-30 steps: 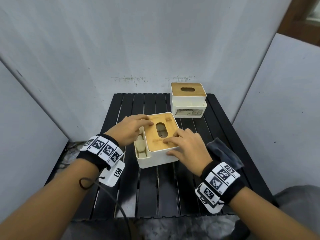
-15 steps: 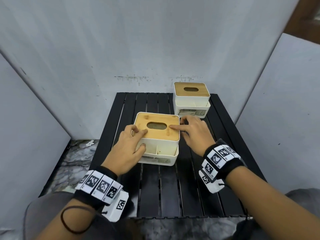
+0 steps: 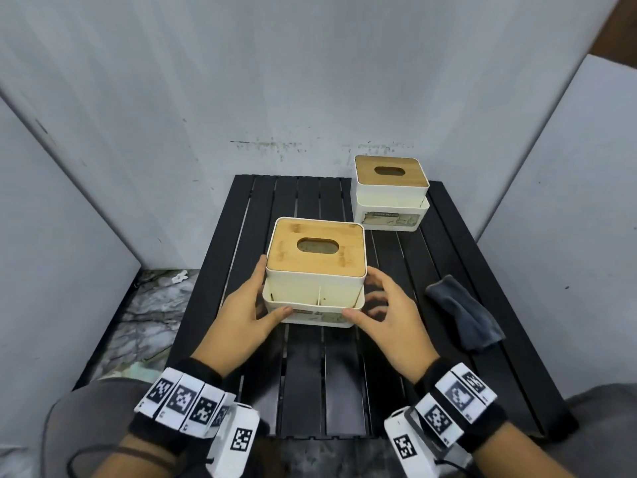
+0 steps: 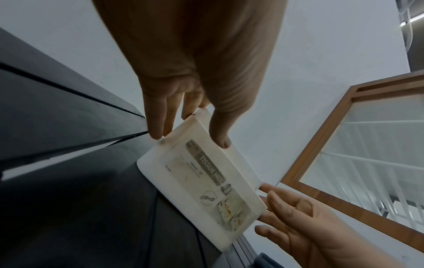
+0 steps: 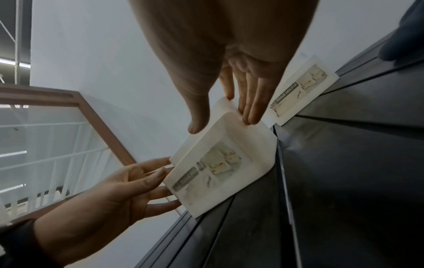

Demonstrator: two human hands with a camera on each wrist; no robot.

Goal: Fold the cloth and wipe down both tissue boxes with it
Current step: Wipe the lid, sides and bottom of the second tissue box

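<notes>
1. Near tissue box (image 3: 315,270): centre of the head view, on the black slatted table (image 3: 310,391). White body, wider white base tray with a divider, light wooden lid with an oval slot. Printed label on the front face, partly readable as "TISSUE HO" in the left wrist view.
2. Left hand (image 3: 246,313): at the box's left side, thumb on the lower front corner, fingers along the left wall. Fingers nearly straight, spread, touching the box rather than wrapping it.
3. Right hand (image 3: 389,317): at the box's lower right corner, thumb tip at the front edge, fingers straight beside the right wall. Right wrist view shows fingertips (image 5: 251,116) against the corner of the base. Open, holding nothing.
4. Whether the box sits flat on the table or is slightly lifted: cannot tell.
5. Cloth (image 3: 463,317): dark grey, bunched in a long fold, on the table at right of centre, apart from both hands and the box.
6. Second tissue box (image 3: 391,193): same design, upper right of the table by the back wall, label "TISSUE HOLDER" readable in the right wrist view.
7. Grey-white panels (image 3: 310,81) enclose the table on three sides.
</notes>
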